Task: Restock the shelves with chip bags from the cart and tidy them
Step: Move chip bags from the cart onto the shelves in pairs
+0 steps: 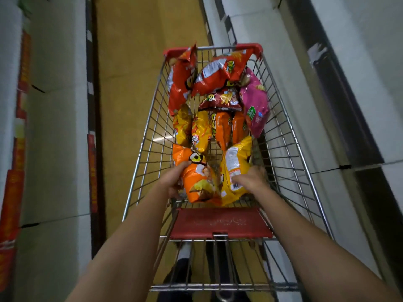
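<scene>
Orange chip bag (197, 177) lies at the near end of the wire cart (290, 153), at about 7 o'clock within the basket. Left hand (174, 179) grips it: fingers curled over the bag's left edge, thumb side hidden under the foil. Just beside it, at 5 o'clock, a yellow chip bag (236, 164) stands tilted, back panel up. Right hand (250, 178) rests on its lower right part, fingers bent onto the film; whether they pinch it or only press cannot be told, since the fingertips are partly hidden behind the bag's edge.

Further in, toward 12 o'clock: two yellow bags (192, 129) and two orange bags (231, 129) side by side mid-basket; a dark red bag (222, 101) above them; a pink bag (255, 103) against the right wall at 2 o'clock; big red bags (209, 77) piled at the far end, one covering part of the red front rim. Print on all bags is blurred, not legible.

Red child-seat flap (220, 223) sits at 6 o'clock, below the hands. Shelving (56, 105) flanks the aisle at 9 and 3 o'clock, smeared by motion; the contents are not discernible. Shoes are partly visible through the lower wires.
</scene>
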{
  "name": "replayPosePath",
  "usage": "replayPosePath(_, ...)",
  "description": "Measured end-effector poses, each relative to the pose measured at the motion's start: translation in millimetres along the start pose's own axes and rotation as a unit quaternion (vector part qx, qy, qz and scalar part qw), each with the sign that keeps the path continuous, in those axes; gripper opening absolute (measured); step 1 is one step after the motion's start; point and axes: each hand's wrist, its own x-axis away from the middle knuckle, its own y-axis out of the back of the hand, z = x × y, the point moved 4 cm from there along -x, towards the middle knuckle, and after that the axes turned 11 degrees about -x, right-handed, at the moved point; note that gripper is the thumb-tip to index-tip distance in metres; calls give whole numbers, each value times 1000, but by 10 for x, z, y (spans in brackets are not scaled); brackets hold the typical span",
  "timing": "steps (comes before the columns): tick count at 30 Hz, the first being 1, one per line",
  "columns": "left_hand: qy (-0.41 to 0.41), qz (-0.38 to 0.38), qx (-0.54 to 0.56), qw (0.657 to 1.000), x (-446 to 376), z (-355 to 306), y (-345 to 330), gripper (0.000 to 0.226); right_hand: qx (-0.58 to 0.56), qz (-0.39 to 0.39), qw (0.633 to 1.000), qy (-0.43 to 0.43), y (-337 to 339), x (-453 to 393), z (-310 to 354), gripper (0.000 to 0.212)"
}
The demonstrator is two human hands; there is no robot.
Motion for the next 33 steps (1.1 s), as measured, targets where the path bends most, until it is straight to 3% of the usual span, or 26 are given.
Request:
replayPosePath(3,-20,63,23,998,236,45,27,71,-78,9,997,24,86,252,-24,64)
replayPosePath(4,-39,71,25,996,351,20,55,61,-107,18,994,31,113,376,-2,60)
replayPosePath(6,-81,94,41,991,554,-35,111,38,-159,31,986,48,146,627,66,64)
replayPosePath(12,-170,158,42,972,1125,-155,275,45,-225,19,967,114,116,1240,344,78)
replayPosePath(15,-209,161,23,964,1406,-199,405,38,-240,5,960,143,106,1543,489,81)
replayPosePath(19,-262,181,109,942,1692,-285,639,38,-239,-21,954,183,156,1911,686,80)
replayPosePath(24,-313,258,99,909,2149,-454,762,72,-275,-16,929,247,68,2393,961,58)
replayPosePath(29,-361,325,140,862,2600,-549,853,79,-409,84,872,257,36,2978,1197,23)
replayPosePath(33,-385,347,176,837,2801,-550,981,93,-459,65,844,268,174,3336,1277,29)
